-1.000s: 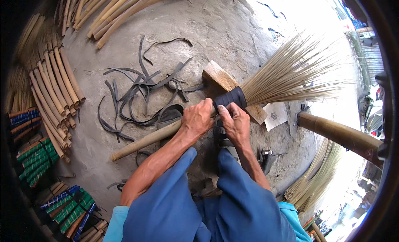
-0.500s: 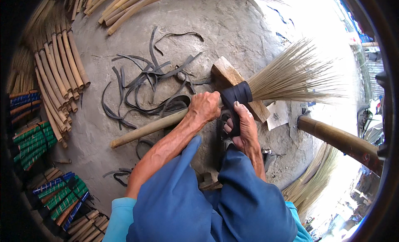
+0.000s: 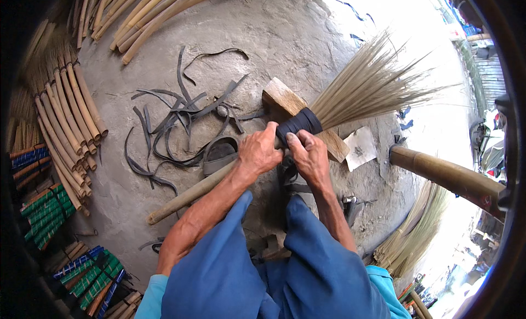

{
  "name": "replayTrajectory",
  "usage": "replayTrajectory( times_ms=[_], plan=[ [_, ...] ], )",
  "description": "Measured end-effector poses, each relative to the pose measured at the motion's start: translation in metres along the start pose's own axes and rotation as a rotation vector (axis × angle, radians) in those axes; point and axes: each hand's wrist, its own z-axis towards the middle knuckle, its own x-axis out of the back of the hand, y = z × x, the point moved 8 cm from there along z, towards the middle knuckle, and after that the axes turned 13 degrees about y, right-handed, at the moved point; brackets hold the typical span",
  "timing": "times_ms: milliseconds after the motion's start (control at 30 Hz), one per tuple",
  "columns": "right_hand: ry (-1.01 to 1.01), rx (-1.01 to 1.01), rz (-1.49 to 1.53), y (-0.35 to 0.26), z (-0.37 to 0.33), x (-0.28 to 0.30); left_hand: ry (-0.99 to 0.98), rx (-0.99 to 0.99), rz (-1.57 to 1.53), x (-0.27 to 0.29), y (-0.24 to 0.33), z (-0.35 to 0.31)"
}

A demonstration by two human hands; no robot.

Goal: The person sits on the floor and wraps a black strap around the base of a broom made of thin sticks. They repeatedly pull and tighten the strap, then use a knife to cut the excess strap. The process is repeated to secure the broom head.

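Observation:
A grass broom lies slantwise before me, its stiff bristles (image 3: 372, 83) fanned toward the upper right and its bamboo handle (image 3: 189, 194) pointing lower left. Black rubber strip (image 3: 301, 123) is wound in several turns around its neck. My left hand (image 3: 258, 150) is closed around the handle just below the winding. Against the winding's lower edge, my right hand (image 3: 310, 157) is closed, thumb and fingers pinching the strip; its loose end is hidden. Under the neck sits a wooden block (image 3: 285, 97).
Loose black strips (image 3: 181, 113) lie tangled on the ground at left, near my sandalled foot (image 3: 220, 154). Bamboo-handled brooms (image 3: 68, 110) and wrapped green bundles (image 3: 49, 215) line the left edge. A thick bamboo pole (image 3: 438, 170) and a grass bundle (image 3: 413, 231) are at right.
The strip's tail, earlier hanging down through my right fist, no longer shows. My right hand has shifted from gripping that tail to pinching at the winding. My left hand still holds the handle.

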Motion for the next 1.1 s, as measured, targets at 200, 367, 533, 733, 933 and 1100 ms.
replayTrajectory(
  times_ms=[200, 367, 533, 733, 933, 1100],
  plan=[
    [-0.037, -0.121, 0.083, 0.014, -0.013, -0.008, 0.001, -0.031, 0.034, 0.008, 0.002, 0.009],
    [-0.034, -0.047, 0.122, 0.009, -0.004, -0.012, 0.063, -0.025, -0.103, 0.019, 0.001, 0.015],
    [-0.043, -0.02, -0.028, -0.002, -0.001, -0.013, -0.05, 0.005, -0.343, 0.019, 0.005, 0.009],
    [-0.055, -0.007, -0.037, -0.003, -0.005, -0.011, 0.034, -0.027, 0.045, 0.015, 0.009, -0.004],
    [-0.076, -0.061, 0.042, 0.004, -0.008, -0.012, 0.018, -0.008, -0.023, 0.01, -0.006, 0.013],
    [-0.061, 0.03, -0.028, -0.009, 0.012, -0.023, 0.029, 0.083, -0.403, 0.02, -0.025, 0.024]
  ],
)
